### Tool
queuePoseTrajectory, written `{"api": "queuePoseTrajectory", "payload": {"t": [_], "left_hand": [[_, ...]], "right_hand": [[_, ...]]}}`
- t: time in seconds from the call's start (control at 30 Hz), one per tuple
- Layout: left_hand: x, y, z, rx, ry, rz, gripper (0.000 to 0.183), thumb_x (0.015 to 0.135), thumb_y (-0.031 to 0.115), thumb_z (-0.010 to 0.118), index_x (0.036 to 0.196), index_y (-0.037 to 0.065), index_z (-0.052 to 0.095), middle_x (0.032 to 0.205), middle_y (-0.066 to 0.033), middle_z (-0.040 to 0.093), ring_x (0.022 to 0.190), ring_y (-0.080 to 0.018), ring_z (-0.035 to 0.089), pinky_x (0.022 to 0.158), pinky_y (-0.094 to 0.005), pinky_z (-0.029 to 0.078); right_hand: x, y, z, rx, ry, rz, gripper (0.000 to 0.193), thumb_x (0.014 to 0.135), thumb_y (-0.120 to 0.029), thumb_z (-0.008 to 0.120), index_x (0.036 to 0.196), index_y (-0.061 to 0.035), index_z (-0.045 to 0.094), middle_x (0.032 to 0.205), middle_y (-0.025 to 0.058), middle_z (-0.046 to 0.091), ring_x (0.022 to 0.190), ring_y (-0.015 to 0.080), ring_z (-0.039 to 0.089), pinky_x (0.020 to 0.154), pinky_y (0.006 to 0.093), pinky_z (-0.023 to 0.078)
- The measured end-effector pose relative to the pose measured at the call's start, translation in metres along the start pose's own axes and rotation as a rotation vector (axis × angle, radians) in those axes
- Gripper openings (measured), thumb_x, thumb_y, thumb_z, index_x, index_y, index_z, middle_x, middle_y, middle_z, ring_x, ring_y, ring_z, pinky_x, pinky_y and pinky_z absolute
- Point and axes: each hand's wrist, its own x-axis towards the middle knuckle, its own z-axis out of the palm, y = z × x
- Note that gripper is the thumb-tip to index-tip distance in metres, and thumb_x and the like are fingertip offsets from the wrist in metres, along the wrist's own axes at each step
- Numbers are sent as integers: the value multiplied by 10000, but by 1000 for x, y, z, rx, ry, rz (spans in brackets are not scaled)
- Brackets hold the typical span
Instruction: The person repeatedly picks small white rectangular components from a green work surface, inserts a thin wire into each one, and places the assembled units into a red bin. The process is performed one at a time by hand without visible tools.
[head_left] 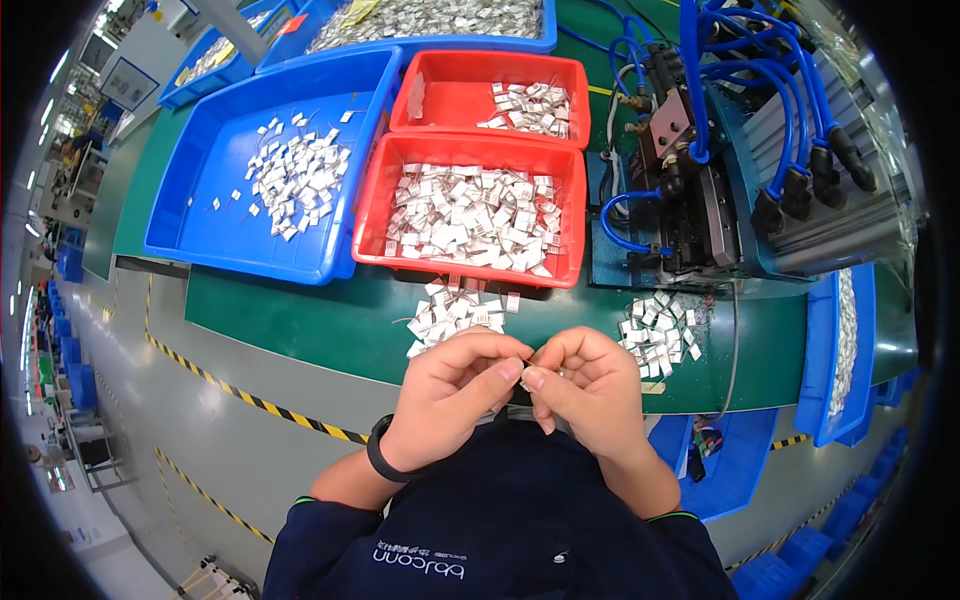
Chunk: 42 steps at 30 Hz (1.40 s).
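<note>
My left hand (455, 390) and my right hand (592, 388) meet just past the table's near edge, thumbs and forefingers pinched together. Between the fingertips is a small part with thin wire leads (529, 362), mostly hidden by them. A loose pile of small white rectangular parts with wire leads (455, 315) lies beyond my left hand. Another pile of such parts (660, 332) is on the table beyond my right hand. Behind the first pile stands a red bin (368, 225) filled with the same white parts.
A second red bin (450, 98) and a wide blue bin (200, 190) hold more white parts. At the right stands a machine (715, 215) with blue air hoses. Green covers the table (290, 310). Blue trays (815, 370) hang low at the right.
</note>
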Motion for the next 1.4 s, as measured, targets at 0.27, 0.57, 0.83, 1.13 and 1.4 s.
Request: {"api": "queuePoseTrajectory", "payload": {"t": [0.27,0.57,0.83,1.13,1.4], "left_hand": [[1,-1,0,-6,4,-24,165,938,61,571,1078,-20,606,918,-20,560,691,-56,509,589,-207,413],[4,-2,1,81,47,61,116,924,40,587,1022,-16,616,919,-24,562,698,-65,514,616,-216,431],[11,2,-7,235,298,418,86,938,63,564,920,-20,549,852,-59,509,622,-108,488,562,-246,404],[-2,-5,-5,145,128,121,193,906,-8,586,1098,-24,574,905,-26,568,761,-55,535,659,-204,441],[-2,-9,1,-30,17,-41,181,929,32,561,1101,-23,572,908,-53,597,753,-89,592,640,-226,465]], "right_hand": [[0,-3,-1,64,-4,44,114,880,-15,637,899,34,536,737,85,605,531,78,553,428,202,437],[2,-3,4,174,-11,134,110,886,-9,622,942,52,549,772,117,610,530,116,567,421,236,462],[-1,7,-3,219,-79,100,83,914,-32,578,919,44,546,782,118,608,552,147,585,420,259,475],[-3,5,-2,165,-23,54,81,926,-29,556,946,42,525,837,139,634,632,155,633,503,243,514],[-6,8,6,-75,67,-122,68,893,47,560,937,54,509,834,142,613,625,137,622,497,242,533]]}}
